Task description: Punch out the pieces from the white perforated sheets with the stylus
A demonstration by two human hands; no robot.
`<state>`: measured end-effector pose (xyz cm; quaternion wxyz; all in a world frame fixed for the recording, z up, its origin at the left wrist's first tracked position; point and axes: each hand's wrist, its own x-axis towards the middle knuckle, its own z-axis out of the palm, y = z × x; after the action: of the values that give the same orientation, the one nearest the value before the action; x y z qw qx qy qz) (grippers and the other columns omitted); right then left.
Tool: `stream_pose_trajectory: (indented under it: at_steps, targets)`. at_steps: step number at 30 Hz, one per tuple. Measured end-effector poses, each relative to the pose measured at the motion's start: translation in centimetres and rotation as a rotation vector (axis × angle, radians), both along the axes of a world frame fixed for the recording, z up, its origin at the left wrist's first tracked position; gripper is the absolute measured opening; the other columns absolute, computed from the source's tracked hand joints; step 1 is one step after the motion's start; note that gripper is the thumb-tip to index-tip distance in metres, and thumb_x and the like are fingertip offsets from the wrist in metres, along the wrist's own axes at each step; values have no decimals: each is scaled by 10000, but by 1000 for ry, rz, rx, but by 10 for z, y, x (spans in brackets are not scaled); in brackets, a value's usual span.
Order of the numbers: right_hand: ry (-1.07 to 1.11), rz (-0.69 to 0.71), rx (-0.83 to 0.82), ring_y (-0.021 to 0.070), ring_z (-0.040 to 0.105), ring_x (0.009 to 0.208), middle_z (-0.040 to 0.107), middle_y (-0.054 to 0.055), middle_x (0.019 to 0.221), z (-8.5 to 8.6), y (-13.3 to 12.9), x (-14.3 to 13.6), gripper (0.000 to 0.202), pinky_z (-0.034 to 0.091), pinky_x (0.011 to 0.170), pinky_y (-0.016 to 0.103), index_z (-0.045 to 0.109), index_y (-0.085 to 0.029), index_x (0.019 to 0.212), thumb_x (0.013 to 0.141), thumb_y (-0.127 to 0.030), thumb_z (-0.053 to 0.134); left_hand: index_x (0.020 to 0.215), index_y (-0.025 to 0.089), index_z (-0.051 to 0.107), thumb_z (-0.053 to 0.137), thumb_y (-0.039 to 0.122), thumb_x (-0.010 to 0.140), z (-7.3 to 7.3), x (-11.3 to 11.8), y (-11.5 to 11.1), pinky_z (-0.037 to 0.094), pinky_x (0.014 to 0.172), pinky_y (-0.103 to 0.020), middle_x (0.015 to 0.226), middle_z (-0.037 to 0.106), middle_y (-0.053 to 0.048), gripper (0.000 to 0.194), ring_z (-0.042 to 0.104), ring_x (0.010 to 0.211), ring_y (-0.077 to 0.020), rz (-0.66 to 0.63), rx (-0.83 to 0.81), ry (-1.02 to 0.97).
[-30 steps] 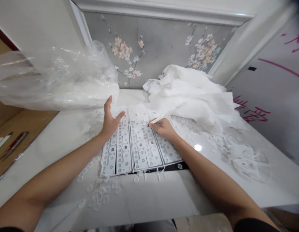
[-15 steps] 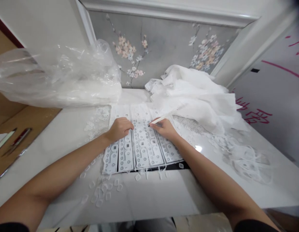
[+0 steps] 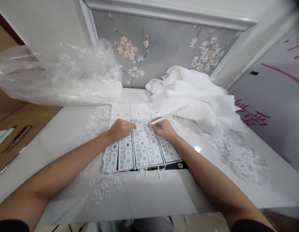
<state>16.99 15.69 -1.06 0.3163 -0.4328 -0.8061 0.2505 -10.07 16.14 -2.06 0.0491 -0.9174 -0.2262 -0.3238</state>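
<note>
A white printed sheet (image 3: 126,156), marked in strips with rows of grey circles and small dark squares, lies flat under both hands. My left hand (image 3: 120,129) rests on its left middle part, fingers curled and pressed together with the thumb; whatever is between the fingertips is hidden. In my right hand (image 3: 165,128) is a slim white pen-shaped tool (image 3: 161,119), gripped like a pencil and slanting up to the right. Its dark tip is at the sheet's surface, a short way right of my left fingertips. A black strip (image 3: 173,166) shows beneath the sheet's near edge.
Small translucent cut-out pieces (image 3: 104,190) lie scattered around the sheet. Clear plastic wrap (image 3: 74,77) is at the back left, crumpled white sheeting (image 3: 188,87) at the back right. A coil of white strips (image 3: 248,164) lies right. Pens (image 3: 19,135) rest on cardboard at the left.
My left hand's fingertips have shifted slightly right, closer to the tool's tip. The right hand stays at nearly the same spot on the sheet, still holding the tool.
</note>
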Motion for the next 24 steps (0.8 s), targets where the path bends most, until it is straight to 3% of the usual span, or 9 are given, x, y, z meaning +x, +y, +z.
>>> stream_pose_trajectory:
  at_steps: [5,10,12,17,24]
  targets:
    - [-274,68,297,259,560,1132,714,77,1012,-1,-3,-1,202,419,954,428,717,-222,998,937,-270,530,1075,213,719,426,-10,691,1,3,-5,464,519,-188,771,744,12,533,646,582,-107,-20,-72,94]
    - [-390,143,439,211,550,1118,701,56,1015,1,-6,1,240,388,936,377,682,-239,1075,973,-228,464,1227,236,650,420,-37,716,7,20,-21,446,544,-173,619,665,55,623,561,495,-76,47,-215,93]
    - [-415,154,470,196,557,1094,693,57,1011,1,-6,0,240,384,926,362,675,-235,1078,962,-192,470,1240,241,639,438,-33,734,9,28,-29,453,575,-183,638,666,55,609,571,520,-80,70,-260,139]
    - [-436,116,530,196,568,1020,684,67,931,-2,-5,-3,220,389,895,357,679,-204,1034,942,-156,486,1326,292,560,489,-36,732,18,37,-41,407,542,-212,982,732,17,682,621,648,-111,0,-249,492]
    - [-485,38,481,224,563,986,698,65,856,-3,-8,-10,283,369,958,391,674,-203,1038,889,-87,463,1321,309,560,497,-32,718,26,38,-39,347,507,-227,958,732,19,696,606,621,-120,-19,-225,598]
